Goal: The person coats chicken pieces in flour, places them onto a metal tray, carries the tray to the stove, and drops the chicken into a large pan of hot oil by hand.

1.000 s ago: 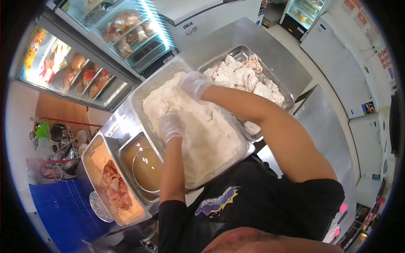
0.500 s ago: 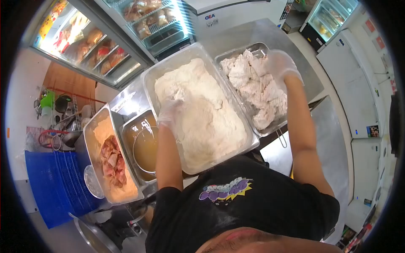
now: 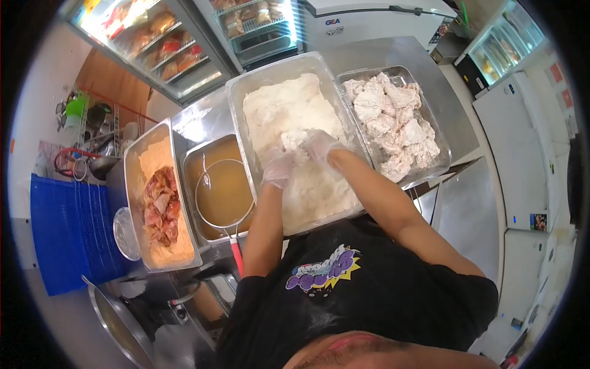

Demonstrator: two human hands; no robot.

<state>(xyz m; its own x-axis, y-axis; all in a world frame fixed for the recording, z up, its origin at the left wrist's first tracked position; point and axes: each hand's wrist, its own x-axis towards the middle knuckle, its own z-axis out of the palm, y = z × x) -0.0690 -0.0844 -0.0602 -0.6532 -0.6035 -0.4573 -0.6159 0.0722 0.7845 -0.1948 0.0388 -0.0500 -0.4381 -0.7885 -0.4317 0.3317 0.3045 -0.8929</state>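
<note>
A large clear tub (image 3: 237, 101) of white flour stands in the middle. My left hand (image 3: 279, 167) and my right hand (image 3: 322, 146), both in clear plastic gloves, are close together in the flour. Between them is a flour-coated piece (image 3: 295, 140), with the fingers of both hands closed against it. To the right, a metal tray (image 3: 444, 161) carries coated pieces (image 3: 393, 123). Left of the tub, a metal pan of brownish liquid (image 3: 224, 184) has a round strainer (image 3: 236, 237) with a red handle in it.
At the left, a metal container (image 3: 132, 184) bears raw meat (image 3: 161, 209) on orange powder. A blue crate (image 3: 67, 234) and a large round metal pan (image 3: 120, 326) lie beyond. Fridges and a white chest freezer (image 3: 369, 27) stand behind the steel table (image 3: 455, 117).
My right hand went to the tray of coated pieces, then came back into the flour beside my left hand. The view has shifted, showing the strainer's red handle.
</note>
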